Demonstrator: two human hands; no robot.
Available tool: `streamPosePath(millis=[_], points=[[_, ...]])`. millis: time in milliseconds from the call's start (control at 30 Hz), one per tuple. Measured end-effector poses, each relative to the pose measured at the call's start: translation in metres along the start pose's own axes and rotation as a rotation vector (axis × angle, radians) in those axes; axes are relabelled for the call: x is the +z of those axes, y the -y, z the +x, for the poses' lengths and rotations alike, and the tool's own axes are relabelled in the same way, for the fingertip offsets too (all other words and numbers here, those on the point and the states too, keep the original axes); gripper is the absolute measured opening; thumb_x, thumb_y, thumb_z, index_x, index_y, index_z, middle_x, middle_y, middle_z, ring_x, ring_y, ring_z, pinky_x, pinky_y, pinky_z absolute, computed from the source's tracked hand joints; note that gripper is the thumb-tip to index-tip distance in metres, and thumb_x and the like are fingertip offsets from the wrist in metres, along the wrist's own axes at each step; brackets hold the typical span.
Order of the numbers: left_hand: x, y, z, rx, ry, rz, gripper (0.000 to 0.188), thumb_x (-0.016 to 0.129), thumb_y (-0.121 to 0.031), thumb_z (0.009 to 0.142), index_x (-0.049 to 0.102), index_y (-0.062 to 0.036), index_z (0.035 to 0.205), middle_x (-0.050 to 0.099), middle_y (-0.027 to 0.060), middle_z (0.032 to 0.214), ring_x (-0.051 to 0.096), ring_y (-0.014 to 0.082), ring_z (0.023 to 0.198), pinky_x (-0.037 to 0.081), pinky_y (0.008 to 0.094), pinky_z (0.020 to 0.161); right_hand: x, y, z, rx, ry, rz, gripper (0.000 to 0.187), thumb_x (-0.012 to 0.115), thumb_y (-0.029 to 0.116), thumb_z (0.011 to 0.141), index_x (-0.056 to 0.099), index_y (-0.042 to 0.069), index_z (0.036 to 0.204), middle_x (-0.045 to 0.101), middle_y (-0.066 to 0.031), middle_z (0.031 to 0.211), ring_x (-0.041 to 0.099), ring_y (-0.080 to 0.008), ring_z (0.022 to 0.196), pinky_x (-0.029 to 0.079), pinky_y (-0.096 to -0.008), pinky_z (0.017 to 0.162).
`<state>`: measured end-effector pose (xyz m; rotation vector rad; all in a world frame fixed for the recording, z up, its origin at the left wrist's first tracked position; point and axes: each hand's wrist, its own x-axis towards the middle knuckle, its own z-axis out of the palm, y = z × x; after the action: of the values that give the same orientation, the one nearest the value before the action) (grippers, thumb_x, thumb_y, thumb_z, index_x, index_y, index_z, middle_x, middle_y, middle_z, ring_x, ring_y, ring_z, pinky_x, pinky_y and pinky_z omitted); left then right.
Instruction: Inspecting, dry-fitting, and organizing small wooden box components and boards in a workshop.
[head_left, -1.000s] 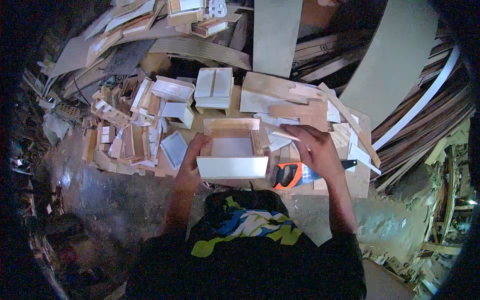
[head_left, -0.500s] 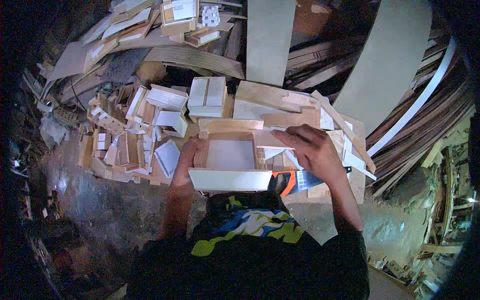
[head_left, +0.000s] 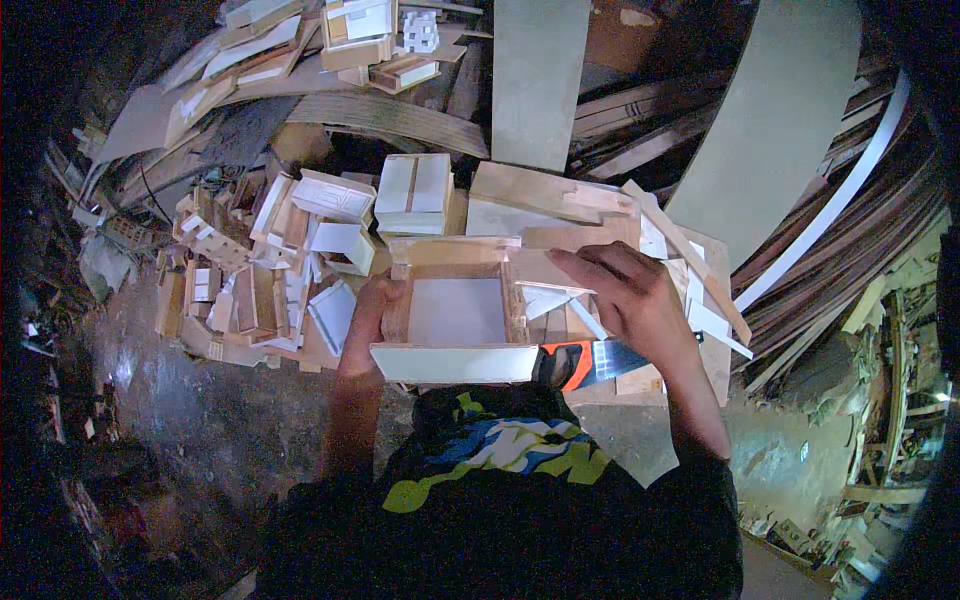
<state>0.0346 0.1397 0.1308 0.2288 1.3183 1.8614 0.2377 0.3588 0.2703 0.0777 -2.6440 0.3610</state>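
Note:
A small wooden drawer (head_left: 455,362) with a white front and a white bottom is held low before my body, its front toward me. My left hand (head_left: 372,312) grips it by its left side, the fingers partly hidden behind the wall. At the drawer's right side, my right hand (head_left: 628,290) pinches a thin wooden piece (head_left: 545,270), its left end close to the drawer's right wall. Whether the two touch I cannot tell. Just right of the drawer front, below my right hand, lies a handsaw (head_left: 575,364) with an orange and black handle.
Several small wooden boxes and drawer parts (head_left: 258,300) crowd the bench's left side. A stack of white panels (head_left: 413,190) stands behind the drawer. Boards (head_left: 550,192) and offcuts lie at the right; a slanted wooden strip (head_left: 690,262) juts past the bench edge. Long boards (head_left: 538,80) lie beyond.
The drawer has shifted slightly left and tilted a little. My right hand and the thin piece have risen slightly, beside the drawer's right wall. My left hand keeps its grip.

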Motion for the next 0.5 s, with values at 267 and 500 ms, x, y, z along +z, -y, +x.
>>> streamPosePath(millis=[267, 500], points=[[0.003, -0.004, -0.004, 0.094, 0.027, -0.044, 0.052, 0.053, -0.026, 0.065, 0.049, 0.0015, 0.109, 0.056, 0.0082, 0.088, 0.056, 0.0174, 0.076, 0.046, 0.0285, 0.067, 0.001, 0.000, -0.004, -0.038, 0.013, -0.030, 0.051, 0.054, -0.005, 0.059, 0.057, 0.015, 0.106, 0.057, -0.0088, 0.086, 0.057, -0.0234, 0.074, 0.050, -0.0321, 0.063], [0.023, -0.015, -0.015, 0.063, 0.018, -0.020, 0.048, 0.051, -0.022, 0.065, 0.050, 0.0009, 0.107, 0.055, 0.0074, 0.087, 0.055, 0.0162, 0.073, 0.045, 0.0278, 0.066, -0.005, 0.006, 0.001, 0.021, 0.030, -0.044, 0.050, 0.054, -0.004, 0.060, 0.057, 0.016, 0.106, 0.058, -0.0088, 0.087, 0.058, -0.0231, 0.076, 0.050, -0.0324, 0.064]])
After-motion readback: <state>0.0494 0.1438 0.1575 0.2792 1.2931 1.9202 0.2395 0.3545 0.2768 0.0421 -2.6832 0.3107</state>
